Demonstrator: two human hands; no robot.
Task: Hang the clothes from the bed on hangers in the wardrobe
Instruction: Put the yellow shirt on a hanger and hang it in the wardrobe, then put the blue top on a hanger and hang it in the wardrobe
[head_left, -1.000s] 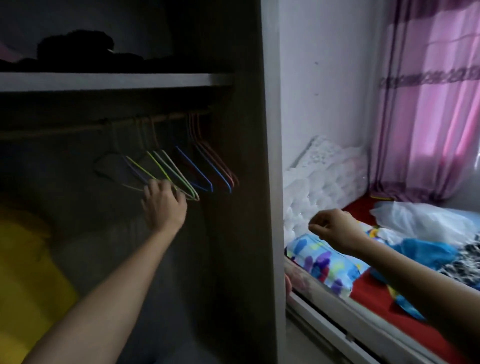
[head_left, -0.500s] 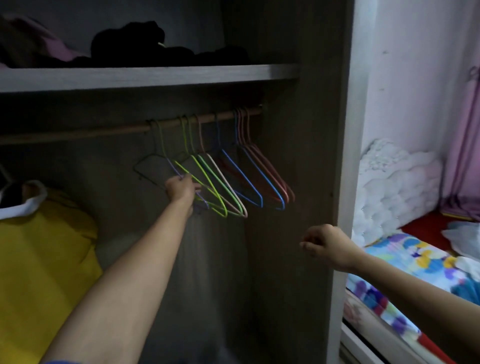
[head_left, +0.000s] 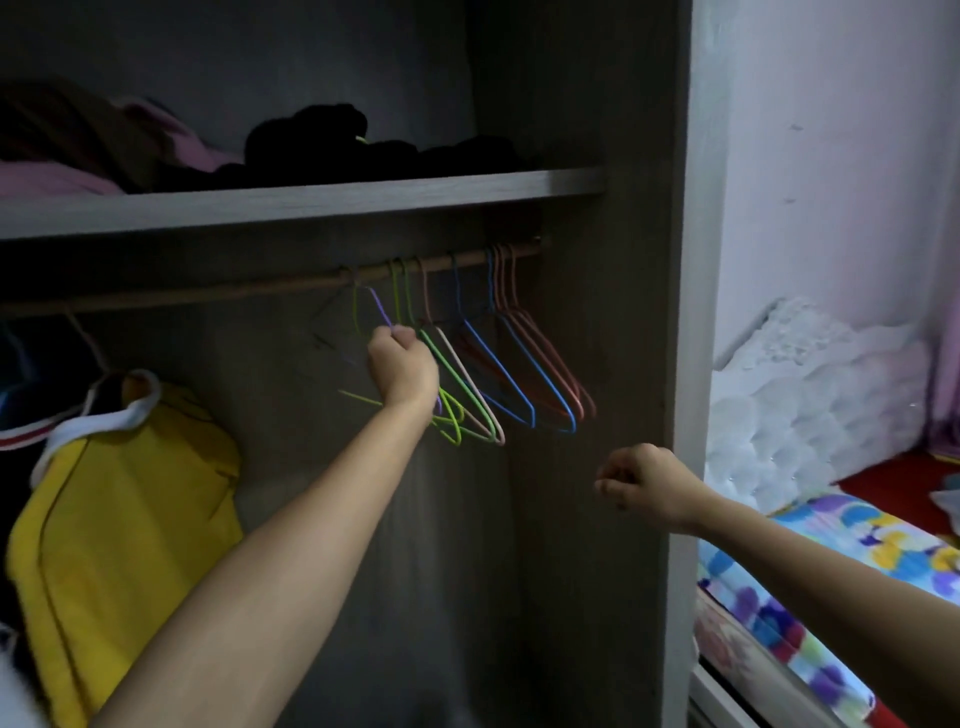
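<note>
Dim light fills the grey wardrobe across the left and centre of the frame, its shelf running above a rail. At right, a pale wall brightens above a white tufted headboard and pink curtain.

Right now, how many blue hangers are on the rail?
2. Both hang on the rail, right of the left hand, which grips a purple hanger: one blue hanger beside the beige hanger, the other against the pink hangers. Overlapping wires may hide more.
</note>
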